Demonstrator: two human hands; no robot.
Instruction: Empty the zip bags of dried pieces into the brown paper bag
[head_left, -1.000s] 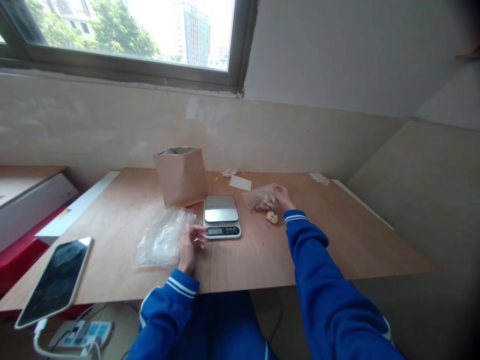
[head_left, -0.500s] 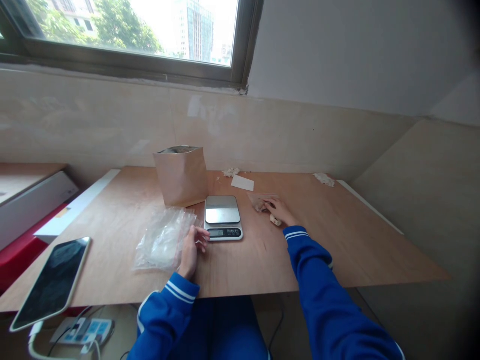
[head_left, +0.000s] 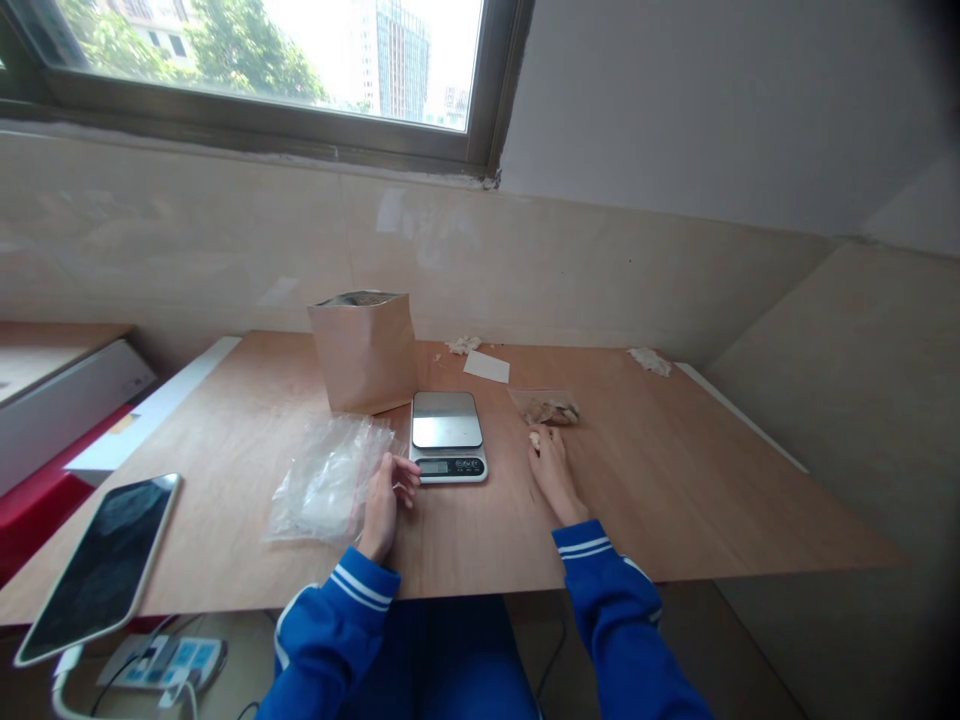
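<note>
My right hand (head_left: 553,465) is closed on a small pale block-like piece (head_left: 535,440) at the table surface; its exact kind is too small to tell. Just beyond those fingers lies a small clear bag (head_left: 551,408) with brownish dried pieces inside. A digital kitchen scale (head_left: 446,428) with a bare steel plate stands between my hands. My left hand (head_left: 384,503) rests at the scale's lower left corner, fingers loosely bent and apart, holding nothing. Beside it, a stack of clear plastic bags (head_left: 326,485) lies flat, partly covered by this hand.
Behind the scale stands an open brown paper bag (head_left: 366,355). A white card (head_left: 487,366) and crumpled tissue (head_left: 463,345) lie at the back, more tissue (head_left: 649,361) farther right. A tablet (head_left: 101,565) with a cable lies at the left edge, above a power strip (head_left: 165,662).
My right hand has drawn back from the small filled bag towards me and closed on the pale piece. The filled bag has shifted right. My left hand stays put.
</note>
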